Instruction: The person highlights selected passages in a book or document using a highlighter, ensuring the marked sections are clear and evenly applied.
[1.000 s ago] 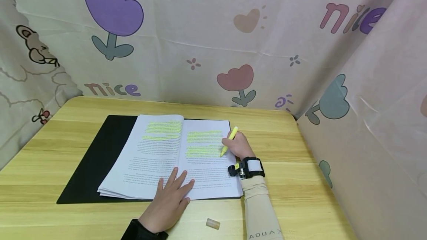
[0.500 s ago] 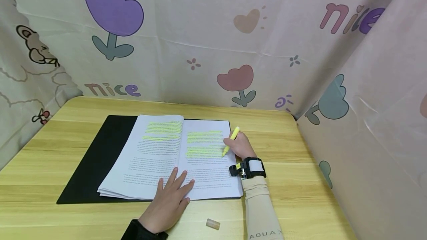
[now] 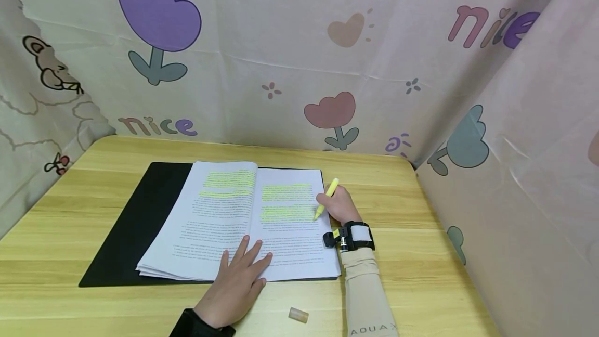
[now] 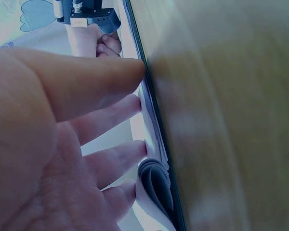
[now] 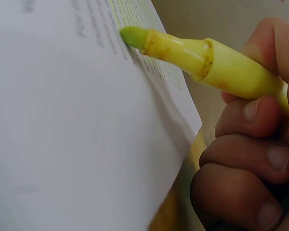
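Note:
My right hand grips a yellow highlighter at the right edge of the right-hand page. Its green-yellow felt tip is right at the printed lines in the right wrist view. An open stack of printed pages lies on a black folder, with yellow marking over the upper paragraphs of both pages. My left hand rests with fingers spread on the lower middle of the pages. In the left wrist view, its fingers reach over the paper edge beside a curled fold of sheets.
A small translucent, greyish cap lies on the wooden table near the front, between the two forearms. Behind and at both sides hangs a pale curtain printed with flowers and lettering.
My right hand and the highlighter have slid slightly right along a line of the right page, toward its outer edge. My left hand has stayed in place.

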Motion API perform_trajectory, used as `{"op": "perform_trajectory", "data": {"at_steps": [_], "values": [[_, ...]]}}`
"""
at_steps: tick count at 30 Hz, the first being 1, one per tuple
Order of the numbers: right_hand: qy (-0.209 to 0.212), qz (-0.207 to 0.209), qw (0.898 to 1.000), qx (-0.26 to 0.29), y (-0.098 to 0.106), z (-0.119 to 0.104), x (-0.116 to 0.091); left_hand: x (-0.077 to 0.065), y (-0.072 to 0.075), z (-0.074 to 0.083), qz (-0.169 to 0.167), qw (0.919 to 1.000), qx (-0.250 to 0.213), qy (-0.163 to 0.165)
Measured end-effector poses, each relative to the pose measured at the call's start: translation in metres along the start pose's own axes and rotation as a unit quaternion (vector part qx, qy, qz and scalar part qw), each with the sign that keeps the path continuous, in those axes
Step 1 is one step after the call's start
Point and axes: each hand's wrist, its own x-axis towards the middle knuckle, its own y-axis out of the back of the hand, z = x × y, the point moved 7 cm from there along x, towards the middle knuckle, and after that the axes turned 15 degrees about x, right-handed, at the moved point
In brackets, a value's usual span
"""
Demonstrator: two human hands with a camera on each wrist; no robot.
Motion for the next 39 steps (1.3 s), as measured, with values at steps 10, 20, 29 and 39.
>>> {"op": "perform_trajectory", "data": {"at_steps": [10, 20, 29, 39], "values": [[0.01, 0.017, 1.0, -0.007, 0.008, 0.004, 0.002, 0.0, 0.0, 0.0, 0.0, 1.0, 0.001, 0.002], [-0.011, 0.056, 0.992, 0.111, 0.016, 0.014, 0.002, 0.0, -0.001, 0.001, -0.001, 1.0, 0.003, 0.001], [-0.053, -0.059, 0.966, 0.246, -0.025, -0.002, -0.005, 0.0, -0.001, 0.0, -0.008, 1.0, 0.002, 0.001], [-0.063, -0.201, 0.959, 0.191, -0.085, -0.013, -0.015, 0.001, 0.0, 0.0, -0.013, 0.9999, 0.004, -0.002]]}}
